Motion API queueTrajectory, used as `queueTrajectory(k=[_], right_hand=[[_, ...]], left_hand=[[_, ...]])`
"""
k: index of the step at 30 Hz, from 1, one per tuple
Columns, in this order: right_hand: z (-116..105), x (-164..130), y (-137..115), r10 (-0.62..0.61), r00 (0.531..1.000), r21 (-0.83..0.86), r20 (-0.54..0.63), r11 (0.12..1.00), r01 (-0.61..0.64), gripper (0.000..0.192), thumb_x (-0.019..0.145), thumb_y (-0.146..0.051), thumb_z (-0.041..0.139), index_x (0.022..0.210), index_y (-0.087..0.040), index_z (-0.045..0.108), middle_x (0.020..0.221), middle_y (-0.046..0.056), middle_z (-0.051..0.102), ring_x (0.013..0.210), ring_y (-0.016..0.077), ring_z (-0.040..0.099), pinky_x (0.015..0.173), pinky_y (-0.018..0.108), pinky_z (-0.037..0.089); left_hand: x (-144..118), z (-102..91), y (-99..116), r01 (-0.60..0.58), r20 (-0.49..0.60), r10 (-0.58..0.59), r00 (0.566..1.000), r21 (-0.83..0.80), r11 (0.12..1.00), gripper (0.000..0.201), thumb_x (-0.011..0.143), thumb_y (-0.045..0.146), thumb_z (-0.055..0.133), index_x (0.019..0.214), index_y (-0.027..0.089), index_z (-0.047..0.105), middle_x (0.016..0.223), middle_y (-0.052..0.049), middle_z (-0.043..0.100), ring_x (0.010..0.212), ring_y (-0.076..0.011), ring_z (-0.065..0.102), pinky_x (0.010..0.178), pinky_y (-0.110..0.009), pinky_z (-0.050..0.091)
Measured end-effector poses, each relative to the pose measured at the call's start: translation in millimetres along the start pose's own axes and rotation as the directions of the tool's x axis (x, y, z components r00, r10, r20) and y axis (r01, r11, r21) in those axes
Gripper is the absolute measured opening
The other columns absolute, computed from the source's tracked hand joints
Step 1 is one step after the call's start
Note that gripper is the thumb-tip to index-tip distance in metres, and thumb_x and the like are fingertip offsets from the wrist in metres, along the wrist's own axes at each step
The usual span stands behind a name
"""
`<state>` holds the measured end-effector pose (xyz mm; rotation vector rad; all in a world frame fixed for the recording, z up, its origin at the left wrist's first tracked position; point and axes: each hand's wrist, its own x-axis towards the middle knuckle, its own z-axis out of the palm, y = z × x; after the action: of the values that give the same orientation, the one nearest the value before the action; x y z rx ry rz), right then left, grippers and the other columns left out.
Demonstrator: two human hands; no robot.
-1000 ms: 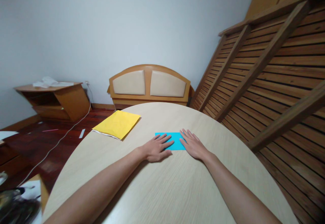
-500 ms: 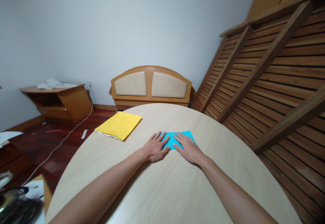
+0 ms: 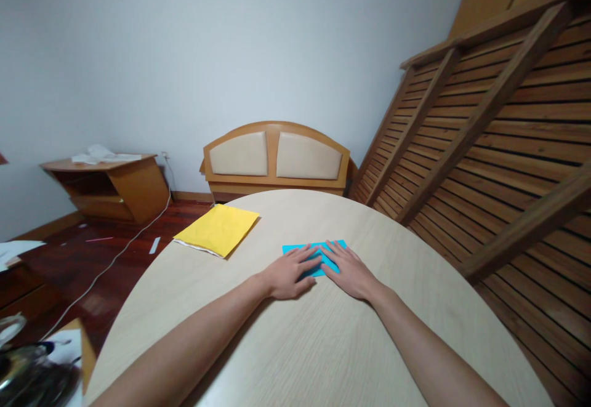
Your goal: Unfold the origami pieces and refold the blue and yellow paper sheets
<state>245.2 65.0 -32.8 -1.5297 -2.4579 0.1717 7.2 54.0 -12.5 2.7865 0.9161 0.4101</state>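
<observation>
A sheet of bright blue paper [image 3: 329, 263] lies flat near the middle of the round wooden table [image 3: 295, 345]. My left hand [image 3: 292, 273] rests on its left part with the fingers stretched out and spread. On its right part lies my right hand [image 3: 351, 271], also flat with fingers apart. Between the two hands a strip of the blue paper shows, and its far edge sticks out beyond the fingertips; the rest is hidden beneath my hands. Neither hand grips anything.
A yellow packet or stack of sheets [image 3: 219, 229] with a white lower edge lies on the table's far left. Beyond the table stands a padded headboard [image 3: 272, 154]. A slatted wooden frame [image 3: 462, 142] leans at the right. A low cabinet [image 3: 133, 191] is at the left.
My left hand has slid slightly right and nearer, uncovering the paper's far left corner. My right hand has shifted slightly right and nearer too. Both stay flat on the blue paper.
</observation>
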Motion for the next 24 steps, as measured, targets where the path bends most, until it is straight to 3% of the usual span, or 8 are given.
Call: queueTrajectory(k=[3,7,11,16,20,24], right_hand=[[-0.3,-0.9,0.7,-0.014,1.0,0.015,-0.019,1.0,0.015,0.059,0.097,-0.053,0.04,0.147,-0.023,0.044,0.157,0.008,0.035,0.147,0.0289,0.026,0.119,0.051,0.021],[-1.7,-1.4,1.8,-0.034,0.993,0.032,-0.11,0.999,0.038,0.046,0.098,-0.042,0.045,0.138,-0.022,0.056,0.15,0.009,0.046,0.141,0.0293,0.037,0.116,0.051,0.027],[-6.5,-3.2,-1.0,-0.156,0.973,0.094,-0.17,0.98,0.174,0.037,0.097,-0.035,0.05,0.13,-0.024,0.063,0.137,0.009,0.059,0.127,0.0259,0.052,0.11,0.046,0.038],[-6.3,-4.4,-3.9,-0.181,0.966,0.141,-0.185,0.968,0.209,0.034,0.095,-0.034,0.055,0.125,-0.026,0.066,0.131,0.008,0.064,0.123,0.0262,0.056,0.105,0.046,0.043],[-1.3,-3.2,-2.1,-0.146,0.97,0.116,-0.196,0.978,0.171,0.033,0.095,-0.034,0.055,0.124,-0.025,0.066,0.134,0.008,0.063,0.126,0.0279,0.054,0.107,0.05,0.04],[-3.4,-3.7,-2.8,-0.212,0.951,0.084,-0.225,0.968,0.236,0.029,0.093,-0.037,0.059,0.118,-0.026,0.069,0.128,0.007,0.066,0.123,0.0277,0.056,0.103,0.049,0.042]], left_hand=[[0.9,3.7,-0.7,-0.026,0.043,0.027,0.999,-0.022,0.999,0.056,0.097,0.045,0.045,0.148,0.024,0.04,0.156,-0.01,0.035,0.145,-0.0296,0.029,0.118,-0.051,0.025],[1.7,7.7,-2.4,0.039,-0.016,-0.039,0.999,0.008,0.999,0.055,0.097,0.044,0.046,0.146,0.021,0.043,0.154,-0.012,0.038,0.143,-0.0314,0.033,0.117,-0.052,0.027],[2.1,9.7,-3.9,0.093,-0.07,-0.091,0.993,0.033,0.995,0.051,0.097,0.043,0.045,0.144,0.022,0.046,0.152,-0.012,0.041,0.142,-0.0319,0.035,0.115,-0.054,0.03],[3.0,7.6,-1.1,0.076,-0.093,-0.069,0.993,0.073,0.994,0.046,0.097,0.042,0.046,0.139,0.022,0.052,0.147,-0.011,0.048,0.139,-0.031,0.04,0.114,-0.051,0.034],[2.5,4.7,2.6,0.045,-0.139,-0.033,0.99,0.079,0.996,0.03,0.097,0.035,0.047,0.115,0.022,0.066,0.124,-0.009,0.066,0.121,-0.0253,0.058,0.107,-0.041,0.043],[1.5,3.1,4.4,0.116,-0.146,-0.102,0.984,0.09,0.989,0.025,0.096,0.034,0.046,0.1,0.022,0.067,0.102,-0.008,0.071,0.096,-0.0214,0.067,0.087,-0.033,0.051]])
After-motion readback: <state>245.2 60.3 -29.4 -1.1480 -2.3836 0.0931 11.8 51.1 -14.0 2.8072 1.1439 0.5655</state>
